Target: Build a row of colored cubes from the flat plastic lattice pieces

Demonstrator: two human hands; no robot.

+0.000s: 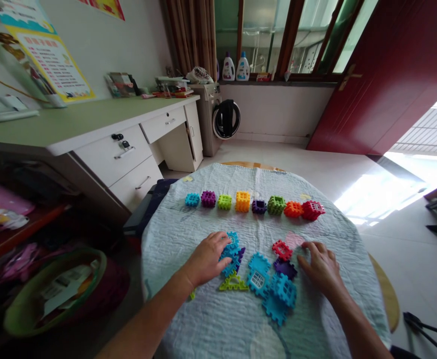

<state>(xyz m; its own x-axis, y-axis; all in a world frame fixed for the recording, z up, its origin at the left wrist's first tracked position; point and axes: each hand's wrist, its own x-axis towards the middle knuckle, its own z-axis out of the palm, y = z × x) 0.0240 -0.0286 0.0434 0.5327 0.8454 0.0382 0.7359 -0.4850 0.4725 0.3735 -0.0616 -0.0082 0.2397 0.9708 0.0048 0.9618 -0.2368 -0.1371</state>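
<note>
My left hand (209,253) is curled against light-blue toothed building tiles (230,254), thumb and fingers on either side of them. A purple piece (241,257) shows behind these tiles, and a lime-green triangular tile (234,282) lies just below. My right hand (320,264) hovers or rests at the right with fingers apart and nothing between them. Nearest to it are a dark purple tile (285,269), a red square frame tile (282,250) and a pale pink piece (294,240). More blue tiles (258,274) and a blue joined group (281,295) lie between the hands.
A row of several coloured block cubes, including a yellow one (242,202) and a red one (313,210), stands across the far part of the cloth-covered round table (203,324). A desk (102,119), washing machine (208,117) and red door (375,75) surround it.
</note>
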